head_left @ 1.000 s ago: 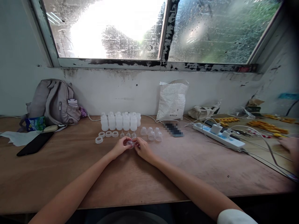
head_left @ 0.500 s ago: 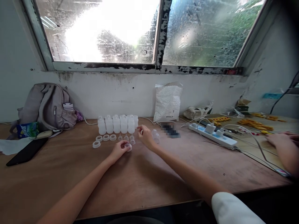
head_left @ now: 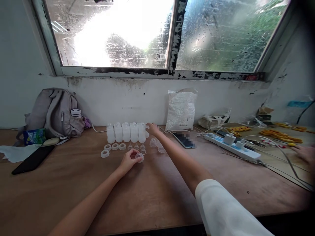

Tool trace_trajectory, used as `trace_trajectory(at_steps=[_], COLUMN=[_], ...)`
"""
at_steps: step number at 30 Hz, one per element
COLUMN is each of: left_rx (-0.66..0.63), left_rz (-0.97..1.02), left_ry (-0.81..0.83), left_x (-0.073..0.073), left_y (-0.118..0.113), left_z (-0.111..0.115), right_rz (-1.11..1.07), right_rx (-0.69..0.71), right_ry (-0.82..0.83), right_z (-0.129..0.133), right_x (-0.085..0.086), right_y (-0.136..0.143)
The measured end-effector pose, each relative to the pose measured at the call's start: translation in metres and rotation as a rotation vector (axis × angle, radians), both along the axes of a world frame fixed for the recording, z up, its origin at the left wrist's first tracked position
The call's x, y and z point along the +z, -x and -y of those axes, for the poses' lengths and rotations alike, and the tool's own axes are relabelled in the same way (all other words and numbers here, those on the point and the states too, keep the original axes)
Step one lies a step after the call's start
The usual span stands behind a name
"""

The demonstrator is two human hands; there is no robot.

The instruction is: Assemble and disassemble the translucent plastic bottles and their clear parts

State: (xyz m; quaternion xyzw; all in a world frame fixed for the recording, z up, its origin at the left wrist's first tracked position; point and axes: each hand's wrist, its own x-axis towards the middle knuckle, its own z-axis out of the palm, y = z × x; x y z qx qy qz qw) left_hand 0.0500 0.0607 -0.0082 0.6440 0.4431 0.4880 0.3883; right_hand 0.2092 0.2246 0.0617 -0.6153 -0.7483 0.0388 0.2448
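can't make out clear pc (head_left: 140, 158), frame ctr, partly hidden by l hand (head_left: 131, 160). can't tell r hand's (head_left: 153, 129) contact w/ end bottle (head_left: 147, 134), mostly hidden behind bottle row (head_left: 126, 133). can see co-worker's hand (head_left: 304, 153) only blurred, cut off, far r edge. can't read phone screen (head_left: 184, 140), part pixelated, r of ctr.

Bottles (head_left: 126, 133) mid-tabletop (head_left: 147, 200), backpack (head_left: 55, 113) left, power strip (head_left: 232, 147) right

The bottles stand in a row toward the far side. Before them lie rings (head_left: 115, 147) on the left and teats (head_left: 136, 147) on the right, with caps (head_left: 153, 143) farther right. The left hand (head_left: 130, 160), nearer than the teats, holds a small part (head_left: 140, 158); the right hand (head_left: 153, 129) is at the row's right end. Before the backpack lies a packet (head_left: 34, 136), with a phone (head_left: 33, 160) nearer still. A mailing bag (head_left: 181, 109) stands against the wall (head_left: 110, 98) right of the bottles, a second phone (head_left: 181, 139) before it.
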Motion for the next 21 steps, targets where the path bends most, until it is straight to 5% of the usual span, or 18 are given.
trace_trajectory(at_steps=[4,8,12,16,21], left_rx=[0.011,0.047,0.048,0.051,0.072], left_rz=[0.0,-0.024,-0.041,-0.014,0.083], left_ry=[-0.016,-0.01,-0.004,-0.005,-0.05], left_x=[-0.001,-0.002,0.0,0.001,-0.001], left_y=[0.0,0.0,0.0,-0.001,-0.002], left_z=[-0.001,-0.002,0.001,0.002,-0.003], right_rz=[-0.046,-0.128,-0.481,-0.727,-0.736], right_rx=[-0.038,-0.065,0.06,0.248,0.373], right_ry=[-0.071,-0.226,-0.517,-0.428,-0.279], right_z=[0.005,0.024,0.068,0.119,0.153], right_x=[0.0,0.019,0.032,0.012,-0.033], right_y=[-0.001,-0.021,-0.045,-0.052,-0.041])
